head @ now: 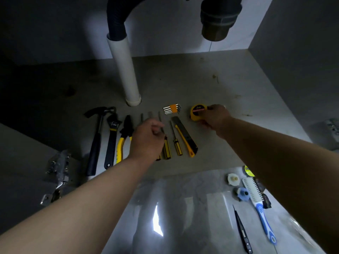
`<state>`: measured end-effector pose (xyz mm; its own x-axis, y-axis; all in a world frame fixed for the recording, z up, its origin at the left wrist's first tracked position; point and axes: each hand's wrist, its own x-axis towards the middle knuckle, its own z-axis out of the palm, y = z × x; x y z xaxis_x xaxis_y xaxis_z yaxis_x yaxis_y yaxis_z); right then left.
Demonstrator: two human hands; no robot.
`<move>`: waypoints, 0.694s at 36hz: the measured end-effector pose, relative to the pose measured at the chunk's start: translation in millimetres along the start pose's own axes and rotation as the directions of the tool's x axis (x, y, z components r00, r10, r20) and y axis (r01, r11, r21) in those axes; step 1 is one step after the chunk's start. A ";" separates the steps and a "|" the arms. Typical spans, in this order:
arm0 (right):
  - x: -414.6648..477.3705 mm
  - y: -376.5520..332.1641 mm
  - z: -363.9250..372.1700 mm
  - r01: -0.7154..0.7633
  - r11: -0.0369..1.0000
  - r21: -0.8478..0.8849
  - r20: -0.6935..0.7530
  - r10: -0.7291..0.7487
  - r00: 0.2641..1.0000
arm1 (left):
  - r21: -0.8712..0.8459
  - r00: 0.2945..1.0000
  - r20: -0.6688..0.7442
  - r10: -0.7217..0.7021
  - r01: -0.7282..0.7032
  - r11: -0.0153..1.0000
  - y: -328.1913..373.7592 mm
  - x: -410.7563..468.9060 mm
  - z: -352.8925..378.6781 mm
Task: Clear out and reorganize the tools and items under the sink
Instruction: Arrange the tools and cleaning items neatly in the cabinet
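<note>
Clerk: Tools first. Where do they lie?

Inspector: On the cabinet floor [201,79] under the sink, in a row near its front edge. From the left: claw hammer [97,136], adjustable wrench [112,136], yellow-handled pliers [124,136], several screwdrivers, then a utility knife [185,136]. A small screwdriver [177,145] lies just left of the knife. A hex key set [172,109] lies just beyond the knife, toward the far wall.

Clerk: Hands?

Inspector: The right hand [215,117] grips a yellow tape measure [197,111] at the right end of the row, fingers and thumb curled round its case. I cannot tell whether the case touches the floor. The left hand [148,138] is over the screwdrivers, fingers curled down at the shaft of a larger screwdriver [166,149]. The fingers are blurred, so I cannot tell whether they pinch it.

Clerk: Surroundings?

Inspector: A white drain pipe [124,70] stands upright behind the row, with a black corrugated hose [117,19] entering its top. On the glossy room floor, near right, lie a blue-handled brush [256,200] and a black pointed tool [242,233]. A roll of tape [247,171] is partly hidden by the right forearm. A metal hinge [58,171] shows at near left.
</note>
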<state>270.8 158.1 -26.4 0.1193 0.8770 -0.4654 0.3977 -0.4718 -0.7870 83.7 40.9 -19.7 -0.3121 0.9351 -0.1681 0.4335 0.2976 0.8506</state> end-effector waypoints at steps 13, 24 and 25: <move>30.8 -0.8 19.4 0.017 0.972 -0.233 -0.168 -0.058 0.984 | 0.222 0.994 0.089 0.065 -0.083 0.972 -8.4 -4.3 -1.4; -20.9 19.5 -52.5 0.176 0.982 -0.072 0.039 -0.174 0.984 | 0.216 0.899 0.384 0.209 -0.308 0.927 34.4 -34.0 26.3; -32.8 26.9 -64.5 0.207 0.975 -0.081 0.078 -0.201 0.977 | 0.219 0.866 0.450 0.218 -0.344 0.913 39.9 -41.7 32.0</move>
<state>336.2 122.5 -6.2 -0.0339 0.9441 -0.3278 0.4863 -0.2709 -0.8308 141.0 19.9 5.3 0.2046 0.9613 -0.1845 0.6884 -0.0073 0.7253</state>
